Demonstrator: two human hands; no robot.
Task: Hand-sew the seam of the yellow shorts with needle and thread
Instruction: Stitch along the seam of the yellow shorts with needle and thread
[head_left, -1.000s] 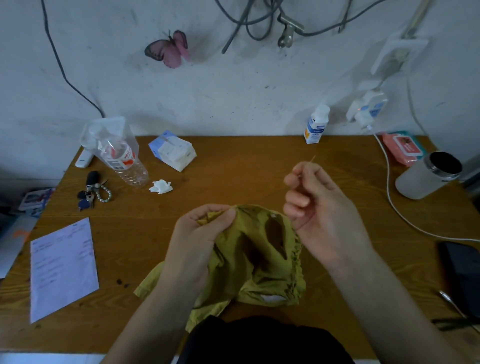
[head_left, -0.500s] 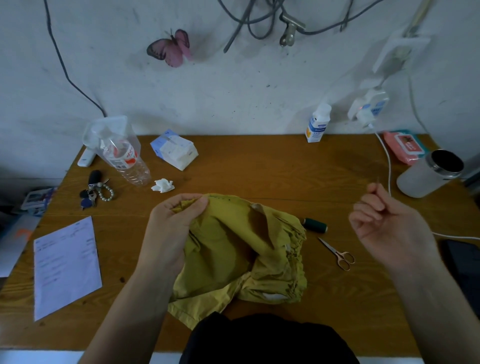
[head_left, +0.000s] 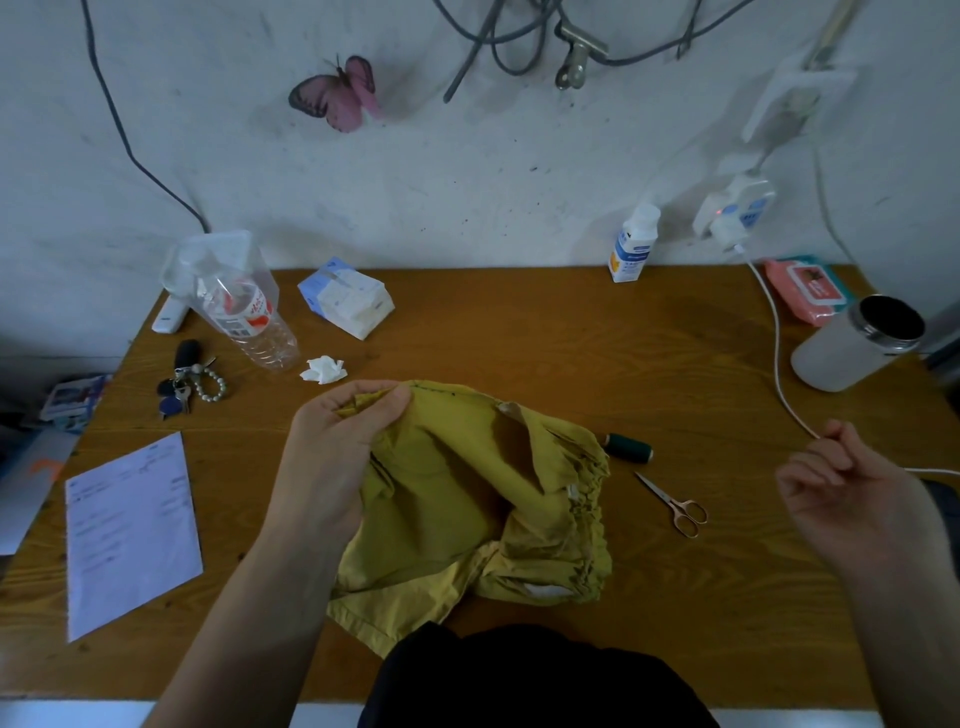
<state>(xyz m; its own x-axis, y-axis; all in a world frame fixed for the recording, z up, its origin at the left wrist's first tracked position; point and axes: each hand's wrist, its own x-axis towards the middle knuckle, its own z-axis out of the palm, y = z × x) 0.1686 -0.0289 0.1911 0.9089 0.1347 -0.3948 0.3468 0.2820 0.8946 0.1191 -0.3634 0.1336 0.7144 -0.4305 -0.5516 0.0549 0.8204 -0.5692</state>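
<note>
The yellow shorts (head_left: 457, 499) lie crumpled on the wooden table (head_left: 519, 332) in front of me. My left hand (head_left: 343, 441) pinches their upper left edge, where a line of dark stitches runs along the seam (head_left: 441, 388). My right hand (head_left: 852, 493) is far out to the right, above the table, its fingers pinched together; the needle and the thread are too thin to make out. A dark green thread spool (head_left: 628, 448) and small gold-handled scissors (head_left: 675, 504) lie on the table just right of the shorts.
A plastic bottle (head_left: 249, 322), tissue pack (head_left: 345, 297), crumpled tissue (head_left: 323, 370) and keys (head_left: 189, 379) sit at the back left; a paper sheet (head_left: 130, 530) lies at the left. A white bottle (head_left: 634, 244), pink wipes (head_left: 805, 286), grey cup (head_left: 857, 345) and white cable (head_left: 776, 358) are at the right.
My right hand has swept from just above the shorts far out to the right, uncovering the spool and scissors. My left hand shifted slightly left with the seam, stretching the fabric.
</note>
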